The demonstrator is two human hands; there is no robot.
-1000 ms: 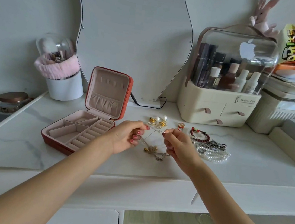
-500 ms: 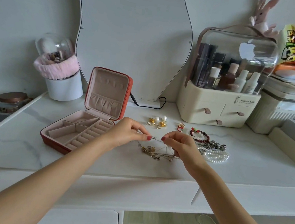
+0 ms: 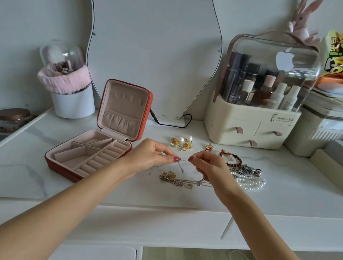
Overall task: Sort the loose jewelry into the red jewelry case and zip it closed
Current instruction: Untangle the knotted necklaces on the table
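Note:
The red jewelry case (image 3: 58, 165) lies open on the white desk, lid upright, its pink compartments holding nothing. Just right of it, my left hand (image 3: 149, 158) and my right hand (image 3: 209, 166) each pinch an end of a thin silver chain (image 3: 182, 160), stretched between the fingertips above the desk with a loop hanging down. Below the hands lies a tangle of gold chains (image 3: 176, 180). Pearl earrings (image 3: 183, 143), a small red ring (image 3: 208, 148), a red bead bracelet (image 3: 232, 158), a silver piece (image 3: 245, 170) and a pearl strand (image 3: 250, 182) lie to the right.
A curvy mirror (image 3: 155, 42) stands behind the case with a black cable (image 3: 173, 123) at its base. A white brush cup (image 3: 72, 99) is at the back left, a cream cosmetics organizer (image 3: 250, 126) at the back right, and a beige box (image 3: 336, 172) at the far right.
Both hands have lowered slightly and drawn the thin chain taut between their fingertips; one second ago they held it higher, with the chain dangling to the desk.

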